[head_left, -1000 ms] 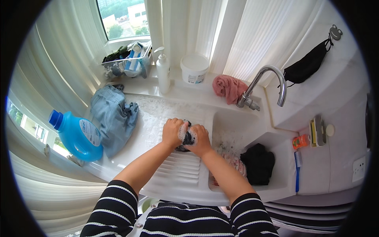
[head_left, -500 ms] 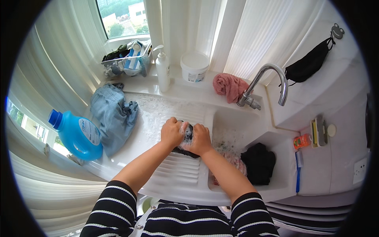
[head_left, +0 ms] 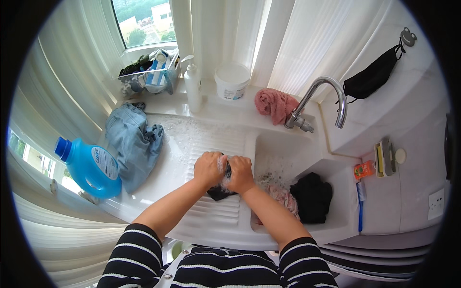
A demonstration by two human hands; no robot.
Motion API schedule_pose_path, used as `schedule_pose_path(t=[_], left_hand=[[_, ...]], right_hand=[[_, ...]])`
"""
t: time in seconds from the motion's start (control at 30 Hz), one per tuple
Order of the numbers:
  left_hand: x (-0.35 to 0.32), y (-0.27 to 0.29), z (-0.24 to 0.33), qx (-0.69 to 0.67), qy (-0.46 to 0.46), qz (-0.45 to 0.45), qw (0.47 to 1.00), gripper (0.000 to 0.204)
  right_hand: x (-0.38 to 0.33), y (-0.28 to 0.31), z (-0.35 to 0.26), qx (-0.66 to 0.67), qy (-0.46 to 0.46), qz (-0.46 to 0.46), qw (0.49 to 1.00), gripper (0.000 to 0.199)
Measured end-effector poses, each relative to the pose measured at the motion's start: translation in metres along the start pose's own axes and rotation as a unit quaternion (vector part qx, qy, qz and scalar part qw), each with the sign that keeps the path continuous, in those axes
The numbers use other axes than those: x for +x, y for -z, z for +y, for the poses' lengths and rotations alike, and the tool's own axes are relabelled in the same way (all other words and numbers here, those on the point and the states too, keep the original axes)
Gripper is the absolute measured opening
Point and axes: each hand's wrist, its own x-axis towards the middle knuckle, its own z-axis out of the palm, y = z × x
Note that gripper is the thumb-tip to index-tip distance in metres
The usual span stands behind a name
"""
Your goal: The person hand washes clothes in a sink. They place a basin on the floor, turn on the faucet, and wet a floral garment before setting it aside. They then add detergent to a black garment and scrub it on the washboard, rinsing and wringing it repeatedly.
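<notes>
White laundry bench point(head_left: 158, 180) with a ribbed washboard and a sink basin point(head_left: 283, 144) at centre frame, curtains behind. Left hand point(head_left: 209, 169) and right hand point(head_left: 240, 174) both have their grip closed on a dark, soapy garment point(head_left: 222, 185), pressed against the ribs at frame centre. Step in hand: apparently scrubbing; the next move likely calls for turning or rinsing the cloth (tap point(head_left: 324, 98) at upper right). Open room lies on the ribs below; denim clothing point(head_left: 132, 144) and a blue detergent bottle point(head_left: 89, 167) crowd the left edge.
</notes>
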Motion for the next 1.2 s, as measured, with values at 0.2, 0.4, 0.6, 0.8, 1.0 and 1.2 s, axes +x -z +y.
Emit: schedule_pose_path(t=[0.2, 0.4, 0.6, 0.8, 1.0, 1.2], left_hand=[[0.020, 0.030, 0.019, 0.060, 0.132, -0.220, 0.965, 0.065], [-0.050, 0.036, 0.015, -0.056, -0.112, -0.128, 0.984, 0.040], [0.029, -0.005, -0.006, -0.053, 0.061, -0.103, 0.991, 0.035], [-0.026, 0.030, 0.017, -0.005, 0.118, -0.187, 0.975, 0.077], [-0.038, 0.017, 0.021, -0.080, -0.079, -0.029, 0.993, 0.026], [0.026, 0.002, 0.009, -0.034, -0.012, -0.096, 0.995, 0.028]], right_hand=[[0.004, 0.019, -0.004, 0.040, -0.204, -0.131, 0.969, 0.075], [-0.052, 0.015, -0.023, 0.038, 0.077, 0.013, 0.996, 0.060], [0.023, 0.008, 0.010, 0.032, -0.054, 0.038, 0.997, 0.042], [-0.036, 0.025, -0.006, 0.062, -0.052, -0.011, 0.997, 0.073], [-0.058, 0.010, -0.012, 0.015, 0.032, 0.003, 0.999, 0.058], [0.009, 0.030, -0.002, -0.001, -0.063, -0.043, 0.997, 0.059]])
